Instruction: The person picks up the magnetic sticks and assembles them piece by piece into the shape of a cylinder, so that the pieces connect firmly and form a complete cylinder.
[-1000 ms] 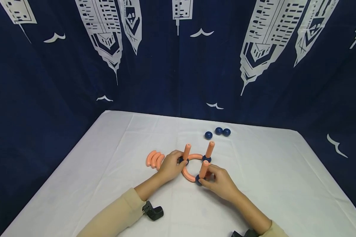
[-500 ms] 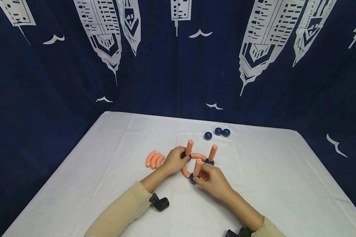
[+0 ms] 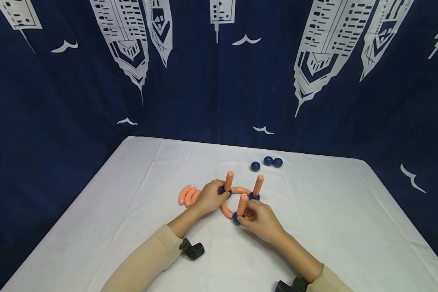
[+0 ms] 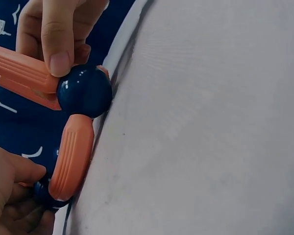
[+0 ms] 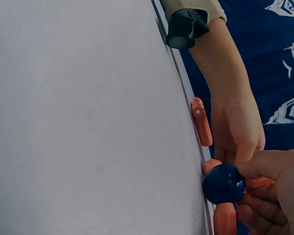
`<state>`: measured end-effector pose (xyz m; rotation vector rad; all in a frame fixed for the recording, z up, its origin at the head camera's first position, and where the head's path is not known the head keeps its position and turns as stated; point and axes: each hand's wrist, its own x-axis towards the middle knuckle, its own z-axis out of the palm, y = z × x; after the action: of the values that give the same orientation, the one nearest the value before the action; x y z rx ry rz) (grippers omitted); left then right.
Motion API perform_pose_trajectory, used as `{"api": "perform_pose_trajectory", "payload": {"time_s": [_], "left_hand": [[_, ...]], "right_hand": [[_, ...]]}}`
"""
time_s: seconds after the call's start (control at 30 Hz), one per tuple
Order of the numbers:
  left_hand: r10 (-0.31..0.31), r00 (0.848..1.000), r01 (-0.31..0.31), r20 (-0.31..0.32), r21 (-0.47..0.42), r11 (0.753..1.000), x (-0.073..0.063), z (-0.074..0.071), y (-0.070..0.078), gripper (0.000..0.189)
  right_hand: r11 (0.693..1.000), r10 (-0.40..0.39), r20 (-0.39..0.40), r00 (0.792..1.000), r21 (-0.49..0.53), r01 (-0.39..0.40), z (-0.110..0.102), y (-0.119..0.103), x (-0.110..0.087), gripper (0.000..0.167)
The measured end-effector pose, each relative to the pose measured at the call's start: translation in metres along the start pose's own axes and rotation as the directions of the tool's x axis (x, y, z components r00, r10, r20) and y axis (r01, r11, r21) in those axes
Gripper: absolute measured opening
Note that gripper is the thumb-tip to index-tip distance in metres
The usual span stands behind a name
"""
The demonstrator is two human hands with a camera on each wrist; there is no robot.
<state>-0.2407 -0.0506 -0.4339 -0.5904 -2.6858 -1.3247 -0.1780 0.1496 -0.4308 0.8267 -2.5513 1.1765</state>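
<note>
A ring of orange curved pieces (image 3: 226, 211) joined by blue balls stands on the table, with three orange rods upright from the balls. My left hand (image 3: 210, 197) grips the ring's left ball (image 3: 227, 193), below its rod (image 3: 229, 181). My right hand (image 3: 262, 221) pinches the front ball (image 3: 236, 219) beside its rod (image 3: 242, 205); its thumb also touches this ball (image 5: 224, 184) in the right wrist view. At the far right ball (image 3: 254, 196) another rod (image 3: 258, 185) rises, untouched. In the left wrist view a curved piece (image 4: 72, 157) links the two held balls. My right fingers partly hide the ring's right side.
Several loose orange curved pieces (image 3: 188, 196) lie side by side left of my left hand. Three loose blue balls (image 3: 268, 161) sit near the back of the white-covered table (image 3: 332, 211). Behind it hangs a dark blue patterned curtain (image 3: 219, 89).
My right hand and the front ball with its rod have shifted slightly left. My left hand keeps its grip on the left ball and has moved slightly. The loose pieces stay put.
</note>
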Motion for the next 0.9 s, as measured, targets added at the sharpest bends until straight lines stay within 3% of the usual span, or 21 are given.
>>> {"api": "perform_pose_trajectory", "payload": {"time_s": [0.3, 0.57, 0.77, 0.9], "left_hand": [[-0.078, 0.997, 0.076, 0.012, 0.105, 0.992, -0.023, -0.01, 0.013, 0.038], [-0.026, 0.999, 0.023, 0.039, 0.088, 0.996, -0.044, -0.007, 0.027, 0.041], [0.054, 0.998, -0.055, 0.032, 0.047, 0.997, -0.052, 0.002, 0.031, 0.035], [0.061, 0.997, -0.061, 0.054, -0.004, 0.998, -0.054, 0.008, 0.032, 0.034]], "right_hand": [[0.999, 0.032, 0.022, 0.999, 0.005, -0.032, -0.001, -0.002, 0.0, 0.015], [0.999, 0.034, 0.02, 0.999, 0.015, -0.035, -0.002, -0.002, -0.001, 0.013], [0.999, 0.044, 0.018, 0.999, 0.018, -0.044, -0.003, -0.002, -0.001, 0.014], [0.999, 0.047, 0.01, 0.999, 0.027, -0.047, -0.007, 0.0, -0.001, 0.018]]}}
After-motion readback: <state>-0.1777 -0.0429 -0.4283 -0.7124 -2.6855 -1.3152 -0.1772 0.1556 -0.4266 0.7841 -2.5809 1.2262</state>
